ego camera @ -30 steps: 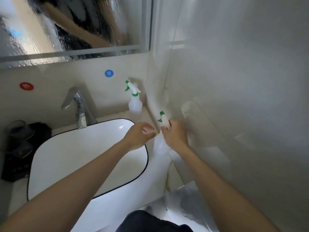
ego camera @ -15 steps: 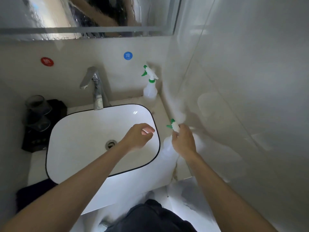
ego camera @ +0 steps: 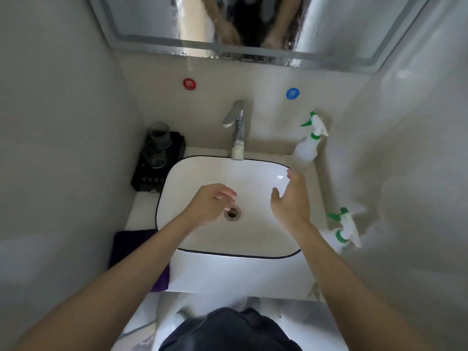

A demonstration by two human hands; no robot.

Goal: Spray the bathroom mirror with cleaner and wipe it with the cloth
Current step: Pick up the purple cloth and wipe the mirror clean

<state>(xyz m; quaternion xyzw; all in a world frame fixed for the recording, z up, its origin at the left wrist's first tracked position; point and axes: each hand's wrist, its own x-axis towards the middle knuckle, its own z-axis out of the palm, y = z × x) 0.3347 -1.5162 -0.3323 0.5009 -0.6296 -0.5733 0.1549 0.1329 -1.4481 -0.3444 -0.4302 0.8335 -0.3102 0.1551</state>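
Mirror (ego camera: 329, 26) streaked wet, spraying likely done; cloth (ego camera: 129, 247) untouched left of sink (ego camera: 253, 254); left hand (ego camera: 212, 206) and right hand (ego camera: 291, 198) relaxed, empty

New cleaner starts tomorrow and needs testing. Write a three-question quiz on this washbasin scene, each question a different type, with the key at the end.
1. True or false: the left hand and the right hand, both over the sink, hold nothing.
2. Multiple choice: the purple cloth lies A) in the sink, B) left of the sink, C) right of the sink.
3. Fill in: the back spray bottle and the front spray bottle each have a ____ collar.
Key: 1 true; 2 B; 3 green.
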